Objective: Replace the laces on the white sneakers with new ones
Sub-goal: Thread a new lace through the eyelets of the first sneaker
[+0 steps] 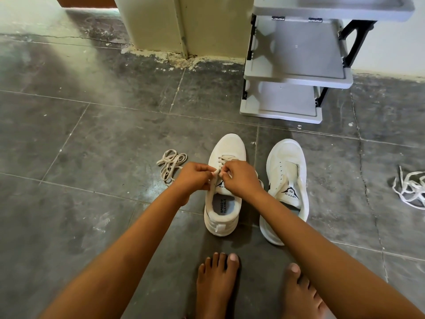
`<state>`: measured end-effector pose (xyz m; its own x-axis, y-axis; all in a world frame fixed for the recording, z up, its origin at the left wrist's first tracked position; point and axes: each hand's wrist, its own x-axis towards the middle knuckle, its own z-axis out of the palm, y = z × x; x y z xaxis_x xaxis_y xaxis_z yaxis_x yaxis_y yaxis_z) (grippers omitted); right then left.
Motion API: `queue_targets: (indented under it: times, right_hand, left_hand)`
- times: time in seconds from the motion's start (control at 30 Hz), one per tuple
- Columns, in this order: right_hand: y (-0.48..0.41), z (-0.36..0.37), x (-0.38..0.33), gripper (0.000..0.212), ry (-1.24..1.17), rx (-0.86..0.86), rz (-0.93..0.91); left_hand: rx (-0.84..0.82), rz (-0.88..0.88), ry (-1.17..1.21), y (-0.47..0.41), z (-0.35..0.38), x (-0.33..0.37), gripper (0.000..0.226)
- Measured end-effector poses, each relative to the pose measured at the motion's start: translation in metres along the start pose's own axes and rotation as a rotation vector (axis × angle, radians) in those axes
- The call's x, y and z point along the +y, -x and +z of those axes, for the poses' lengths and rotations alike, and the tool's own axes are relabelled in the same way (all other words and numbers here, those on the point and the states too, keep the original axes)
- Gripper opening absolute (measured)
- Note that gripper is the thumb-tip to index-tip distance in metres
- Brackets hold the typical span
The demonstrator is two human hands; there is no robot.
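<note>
Beige lace (pixel 221 160) pinched between my left hand (pixel 195 174) and right hand (pixel 239 178) over the sneaker (pixel 227 147). Best kept flat, pulled evenly.

Laced sneaker (pixel 226 146): upper eyelets hidden by L hand (pixel 193 178) and R hand (pixel 241 178). Lace (pixel 222 158): ends inside fingers (pixel 204 168), not visible. Loose white laces (pixel 411 187): cut off at pic's R edge. Rack (pixel 296 54): top cut off. Unlaced sneaker (pixel 287 157): heel partly behind R forearm.
</note>
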<state>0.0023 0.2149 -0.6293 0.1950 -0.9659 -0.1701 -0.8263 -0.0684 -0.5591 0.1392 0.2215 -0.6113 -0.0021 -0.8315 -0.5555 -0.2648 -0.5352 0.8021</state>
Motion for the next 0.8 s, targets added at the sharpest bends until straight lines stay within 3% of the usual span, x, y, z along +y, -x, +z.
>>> queue_targets:
  times: [0.17, 0.43, 0.5, 0.57, 0.63, 0.8]
  right_hand:
    - [0.003, 0.003, -0.004, 0.014, -0.071, 0.038, 0.084]
    - [0.007, 0.011, 0.003, 0.014, -0.200, 0.091, 0.124]
    - [0.009, 0.009, 0.010, 0.026, -0.043, 0.149, 0.109]
    - [0.009, 0.001, 0.017, 0.055, 0.072, 0.177, 0.071]
    - [0.007, -0.006, 0.022, 0.076, 0.060, 0.074, 0.052]
    - [0.008, -0.007, 0.027, 0.078, 0.104, -0.017, 0.019]
  left_hand:
    - [-0.058, -0.045, 0.058, 0.001, -0.005, 0.000, 0.028]
    - [0.024, 0.080, 0.087, -0.006, 0.004, -0.011, 0.009]
    - [0.103, 0.149, -0.054, -0.009, 0.008, -0.014, 0.013]
    - [0.158, 0.224, -0.258, -0.012, 0.011, -0.016, 0.011]
    - [0.214, 0.295, -0.396, -0.011, 0.011, -0.017, 0.011]
    - [0.394, 0.493, -0.622, -0.001, 0.012, -0.010, 0.010]
